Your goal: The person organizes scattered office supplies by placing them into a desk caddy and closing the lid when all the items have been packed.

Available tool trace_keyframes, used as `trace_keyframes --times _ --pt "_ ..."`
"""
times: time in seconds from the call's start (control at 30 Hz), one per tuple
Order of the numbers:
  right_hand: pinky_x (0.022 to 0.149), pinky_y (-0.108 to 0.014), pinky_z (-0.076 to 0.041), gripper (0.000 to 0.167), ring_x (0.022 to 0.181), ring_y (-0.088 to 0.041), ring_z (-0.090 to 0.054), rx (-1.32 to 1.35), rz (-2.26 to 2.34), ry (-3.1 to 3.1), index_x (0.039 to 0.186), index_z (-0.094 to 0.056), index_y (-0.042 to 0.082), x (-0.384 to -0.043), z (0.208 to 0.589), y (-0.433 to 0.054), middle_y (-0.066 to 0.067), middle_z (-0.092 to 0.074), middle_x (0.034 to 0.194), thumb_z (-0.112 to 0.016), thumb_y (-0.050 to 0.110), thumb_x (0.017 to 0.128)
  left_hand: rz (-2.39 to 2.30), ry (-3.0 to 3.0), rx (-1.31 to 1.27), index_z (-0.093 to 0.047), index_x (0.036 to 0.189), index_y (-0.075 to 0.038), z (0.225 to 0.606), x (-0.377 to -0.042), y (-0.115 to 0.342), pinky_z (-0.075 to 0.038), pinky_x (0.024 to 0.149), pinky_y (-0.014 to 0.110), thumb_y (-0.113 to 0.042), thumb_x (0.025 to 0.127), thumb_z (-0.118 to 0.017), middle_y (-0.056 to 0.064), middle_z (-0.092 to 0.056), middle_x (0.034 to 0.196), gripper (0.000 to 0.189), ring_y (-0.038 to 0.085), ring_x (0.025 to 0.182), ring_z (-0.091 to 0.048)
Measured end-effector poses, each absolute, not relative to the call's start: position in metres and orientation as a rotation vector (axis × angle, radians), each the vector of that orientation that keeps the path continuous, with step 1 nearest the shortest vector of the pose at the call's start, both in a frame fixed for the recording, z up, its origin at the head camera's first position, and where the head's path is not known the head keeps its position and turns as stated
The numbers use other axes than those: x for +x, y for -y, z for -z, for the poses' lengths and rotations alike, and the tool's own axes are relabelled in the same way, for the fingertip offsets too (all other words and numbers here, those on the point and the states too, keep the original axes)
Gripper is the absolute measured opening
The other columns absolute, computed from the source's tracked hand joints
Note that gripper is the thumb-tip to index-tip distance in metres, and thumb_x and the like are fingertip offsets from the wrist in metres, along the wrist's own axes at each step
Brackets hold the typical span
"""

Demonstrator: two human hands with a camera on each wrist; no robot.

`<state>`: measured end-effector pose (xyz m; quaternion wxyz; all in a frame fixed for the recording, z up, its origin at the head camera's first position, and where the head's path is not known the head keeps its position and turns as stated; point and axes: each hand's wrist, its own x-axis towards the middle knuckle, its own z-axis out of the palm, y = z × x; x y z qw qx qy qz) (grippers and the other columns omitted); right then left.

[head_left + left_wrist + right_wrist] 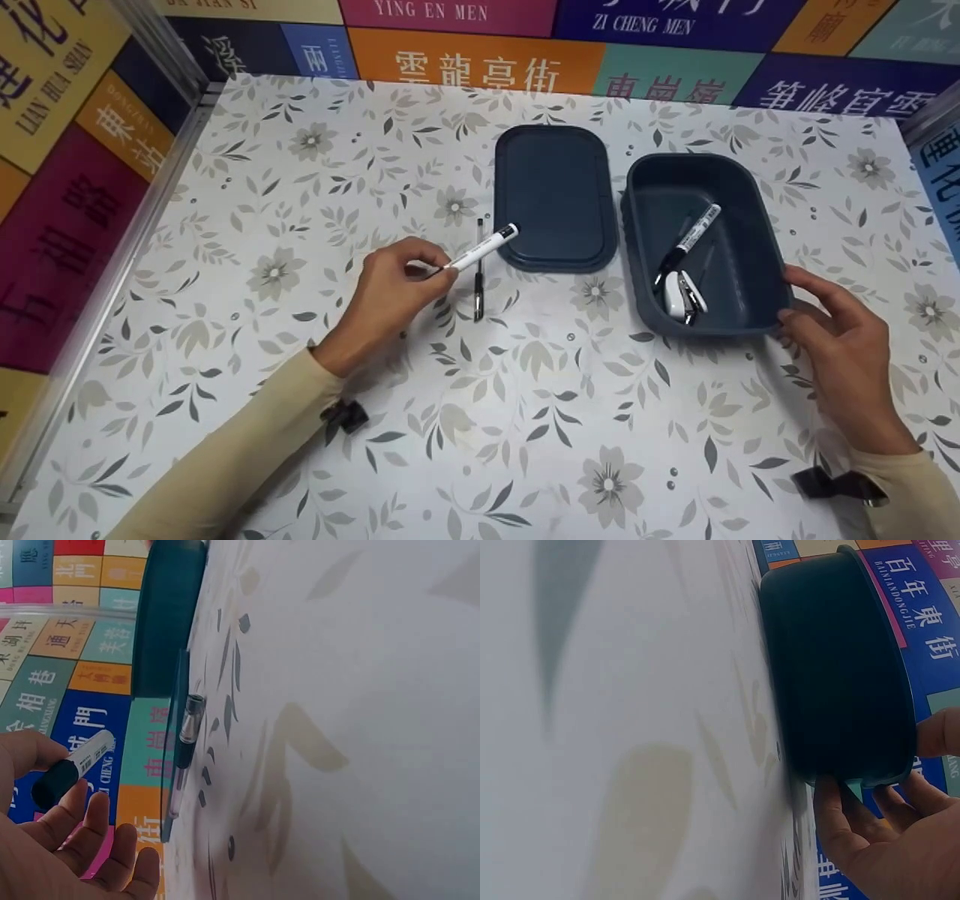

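Observation:
My left hand (397,289) pinches a white marker (486,246) with black ends between thumb and forefinger, above the table. The left wrist view shows the same marker (75,769), the other fingers loosely bent below it. Just beyond that hand, a clear pen with a black grip (478,292) lies on the table. At the right, my right hand (851,345) grips the near right corner of a dark blue open box (759,225). In the right wrist view its fingers touch the box's outer wall (840,667). Inside lie a white-and-black marker (697,231) and a small white stapler (676,298).
A dark blue lid (553,195) lies flat left of the box, near the held marker's tip. The table (525,450) has a floral cover. Panels with coloured lettering (480,64) stand along its back and sides.

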<state>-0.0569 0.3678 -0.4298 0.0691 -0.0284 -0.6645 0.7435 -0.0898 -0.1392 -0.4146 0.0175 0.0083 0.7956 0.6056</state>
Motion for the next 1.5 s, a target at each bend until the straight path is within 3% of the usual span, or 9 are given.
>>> trace_keyframes --times 0.63,1.03,1.23,1.5 --pt "0.076 -0.020 -0.060 0.051 0.110 -0.018 -0.075 -0.100 -2.216 2.035 0.150 -0.059 -0.011 -0.056 0.430 -0.368 -0.016 -0.063 0.151 -0.062 -0.020 0.100 -1.977 -2.352 0.128 -0.080 0.100 -0.005 0.399 -0.095 0.114 -0.060 0.077 0.028 -0.008 0.094 -0.079 0.006 -0.076 0.103 0.006 0.030 0.092 -0.077" --pt "0.078 -0.020 -0.060 0.051 0.113 -0.019 -0.076 -0.087 -2.222 2.014 0.149 -0.059 -0.013 -0.055 0.432 -0.369 -0.016 -0.063 0.152 -0.062 -0.022 0.099 -2.011 -2.358 0.225 -0.080 0.101 -0.003 0.398 -0.101 0.092 -0.059 0.068 0.026 -0.011 0.096 -0.079 0.005 -0.075 0.101 0.010 0.020 0.085 -0.075" --pt "0.078 -0.019 -0.060 0.051 0.114 -0.018 -0.075 -0.102 -2.198 2.047 0.149 -0.060 -0.011 -0.056 0.431 -0.369 -0.016 -0.063 0.152 -0.064 -0.019 0.099 -2.015 -2.377 0.264 -0.079 0.101 -0.004 0.396 -0.105 0.082 -0.058 0.074 0.026 -0.012 0.096 -0.079 0.004 -0.075 0.099 0.009 0.025 0.093 -0.076" --pt "0.080 -0.019 -0.060 0.052 0.115 -0.019 -0.075 -0.095 -2.206 2.052 0.150 -0.059 -0.010 -0.056 0.431 -0.369 -0.016 -0.063 0.152 -0.065 -0.019 0.099 -2.044 -2.390 0.293 -0.078 0.099 -0.002 0.395 -0.110 0.068 -0.061 0.086 0.028 -0.010 0.095 -0.079 0.004 -0.074 0.098 0.009 0.014 0.095 -0.074"
